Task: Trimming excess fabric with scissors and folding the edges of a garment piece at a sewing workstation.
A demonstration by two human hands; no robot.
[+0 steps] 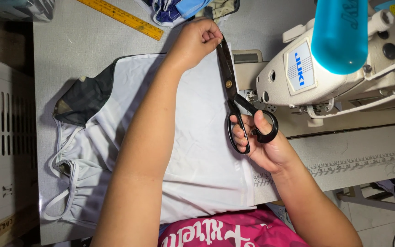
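A white garment (197,137) with a dark camouflage panel (88,96) and white straps lies spread on the grey table (69,41). My right hand (259,142) has its fingers through the loops of black scissors (234,96), whose blades point away along the fabric's right edge. My left hand (197,39) is closed at the far edge of the cloth, right at the blade tips, pinching the fabric; the forearm crosses over the garment.
A white sewing machine (334,68) stands at the right, with a blue cone (339,34) above it. A yellow ruler (122,18) and a pile of blue cloth (174,9) lie at the far edge. A measuring tape is fixed along the table front (353,163).
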